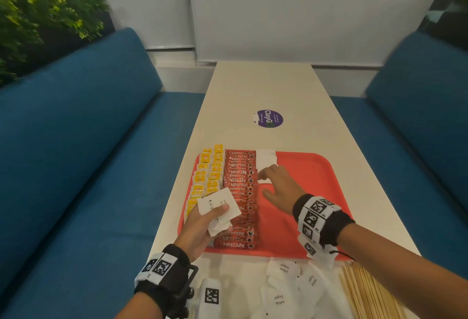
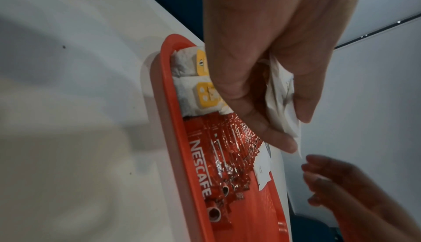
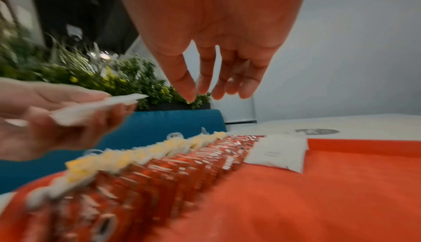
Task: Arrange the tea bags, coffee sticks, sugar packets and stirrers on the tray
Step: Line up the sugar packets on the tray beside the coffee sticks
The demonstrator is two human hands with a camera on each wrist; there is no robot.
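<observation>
A red tray (image 1: 309, 174) lies on the white table. Along its left side run yellow tea bags (image 1: 207, 177), then a row of red Nescafe coffee sticks (image 1: 241, 197). A few white sugar packets (image 1: 266, 159) lie at the far end beside the sticks. My left hand (image 1: 202, 225) holds a small stack of white sugar packets (image 1: 220, 207) above the tray's near left part. My right hand (image 1: 274, 187) hovers over the tray with relaxed, empty fingers (image 3: 205, 84), close to the laid sugar packets (image 3: 278, 154). The held packets (image 2: 282, 102) also show in the left wrist view.
Loose white sugar packets (image 1: 283, 291) lie on the table in front of the tray. Wooden stirrers (image 1: 367, 293) lie at the near right. Blue sofas (image 1: 76, 154) flank the table, and a purple sticker (image 1: 268, 118) sits farther up it.
</observation>
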